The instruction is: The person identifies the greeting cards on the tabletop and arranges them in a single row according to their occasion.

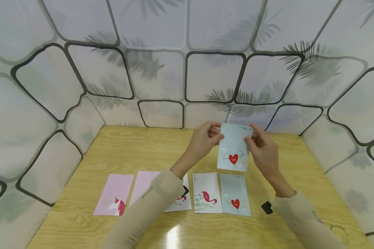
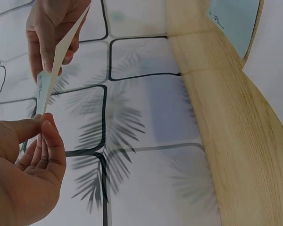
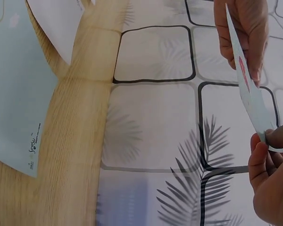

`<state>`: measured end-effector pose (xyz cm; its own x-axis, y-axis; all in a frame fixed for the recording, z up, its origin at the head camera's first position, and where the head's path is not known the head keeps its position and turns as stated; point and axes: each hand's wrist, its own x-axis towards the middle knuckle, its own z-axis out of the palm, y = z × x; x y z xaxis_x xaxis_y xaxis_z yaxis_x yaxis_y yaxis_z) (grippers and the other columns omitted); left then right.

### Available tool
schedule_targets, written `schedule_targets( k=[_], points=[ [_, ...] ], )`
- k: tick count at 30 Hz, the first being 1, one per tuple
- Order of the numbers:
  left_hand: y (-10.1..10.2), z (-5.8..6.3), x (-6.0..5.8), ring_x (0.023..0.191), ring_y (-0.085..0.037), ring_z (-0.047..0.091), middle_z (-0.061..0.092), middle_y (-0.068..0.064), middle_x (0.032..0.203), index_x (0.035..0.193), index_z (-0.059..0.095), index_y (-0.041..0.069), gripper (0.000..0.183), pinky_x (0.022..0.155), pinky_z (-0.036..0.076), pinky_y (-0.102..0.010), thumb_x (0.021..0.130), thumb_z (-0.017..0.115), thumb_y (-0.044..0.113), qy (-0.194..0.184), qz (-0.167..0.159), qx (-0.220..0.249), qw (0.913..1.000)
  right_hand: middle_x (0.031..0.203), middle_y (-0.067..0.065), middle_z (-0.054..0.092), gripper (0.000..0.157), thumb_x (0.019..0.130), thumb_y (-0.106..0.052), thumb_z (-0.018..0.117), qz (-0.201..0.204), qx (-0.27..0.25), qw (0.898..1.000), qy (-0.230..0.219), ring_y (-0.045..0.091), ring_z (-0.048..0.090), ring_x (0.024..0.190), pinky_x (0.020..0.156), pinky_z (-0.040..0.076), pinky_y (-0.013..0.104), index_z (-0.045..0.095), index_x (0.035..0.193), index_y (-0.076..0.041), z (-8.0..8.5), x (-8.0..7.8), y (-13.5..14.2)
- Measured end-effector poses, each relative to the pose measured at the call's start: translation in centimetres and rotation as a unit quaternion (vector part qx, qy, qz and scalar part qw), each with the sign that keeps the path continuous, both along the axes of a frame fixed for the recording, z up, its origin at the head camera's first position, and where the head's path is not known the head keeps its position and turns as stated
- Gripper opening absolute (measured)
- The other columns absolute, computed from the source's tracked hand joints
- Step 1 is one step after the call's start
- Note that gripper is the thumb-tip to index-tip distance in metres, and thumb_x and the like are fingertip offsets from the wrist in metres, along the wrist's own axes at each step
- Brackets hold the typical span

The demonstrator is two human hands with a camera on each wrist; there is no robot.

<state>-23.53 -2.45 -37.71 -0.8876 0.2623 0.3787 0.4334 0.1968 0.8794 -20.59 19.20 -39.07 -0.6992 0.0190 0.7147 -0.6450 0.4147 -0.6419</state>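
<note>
Both hands hold up one pale blue card (image 1: pixel 233 143) printed with a red winged heart. My left hand (image 1: pixel 204 135) pinches its left edge between thumb and fingers. On the opposite edge, my right hand (image 1: pixel 264 149) pinches it the same way, and both wrist views show the card nearly edge-on. Just below it on the table lies a matching blue heart card (image 1: pixel 234 186). Left of that is a white flamingo card (image 1: pixel 207 202), then a second flamingo card (image 1: pixel 177 206) partly hidden by my left sleeve.
Farther left lie a pink unicorn card (image 1: pixel 113 193) and another pink card (image 1: pixel 144 178), half covered by the left forearm. A small black piece (image 1: pixel 267 207) is beside the right sleeve. Patterned cloth walls (image 1: pixel 162 76) rise behind the wooden table (image 1: pixel 137 148).
</note>
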Motion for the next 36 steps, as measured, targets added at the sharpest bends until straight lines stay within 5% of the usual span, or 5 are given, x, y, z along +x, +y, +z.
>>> schedule_targets(
  k=[10,20,27,36],
  points=[
    [2.0,-0.4,0.9,0.066,-0.011,0.066,0.070,-0.006,0.089,0.131,0.059,-0.002,0.039,0.063,0.059,-0.027,0.094,0.074,0.001,-0.036,-0.032,-0.038,0.9981,0.085,0.022,0.063,0.043,0.084,0.025,0.068,-0.006,-0.001,0.999,-0.032,0.003,0.058,0.068,0.062,0.047,0.009,0.062,0.126,0.018,1.0,2.7,1.2],
    [4.8,-0.9,1.6,0.058,-0.012,0.064,0.065,-0.005,0.090,0.122,0.060,-0.001,0.023,0.060,0.060,-0.029,0.100,0.066,0.001,-0.079,-0.054,-0.012,0.9954,0.088,0.007,0.068,0.037,0.088,0.017,0.071,-0.028,-0.014,0.997,-0.064,0.002,0.063,0.068,0.058,0.050,0.011,0.071,0.123,0.007,-2.0,2.0,5.3],
    [6.4,-1.7,2.0,0.056,-0.011,0.062,0.064,-0.003,0.084,0.110,0.061,-0.001,0.008,0.060,0.060,-0.029,0.103,0.062,0.003,-0.064,-0.052,-0.020,0.9964,0.093,-0.011,0.071,0.032,0.089,0.015,0.071,-0.035,-0.016,0.996,-0.079,0.001,0.065,0.072,0.060,0.053,0.013,0.071,0.121,0.009,-2.2,2.7,6.9],
    [7.8,-2.2,2.4,0.060,-0.007,0.063,0.066,-0.003,0.083,0.109,0.063,0.001,0.008,0.058,0.056,-0.021,0.105,0.061,0.007,-0.052,-0.072,-0.049,0.9949,0.095,-0.017,0.071,0.027,0.091,0.011,0.072,-0.057,-0.007,0.991,-0.117,0.001,0.066,0.072,0.061,0.055,0.014,0.072,0.119,0.010,-2.4,3.7,8.7]
  ],
)
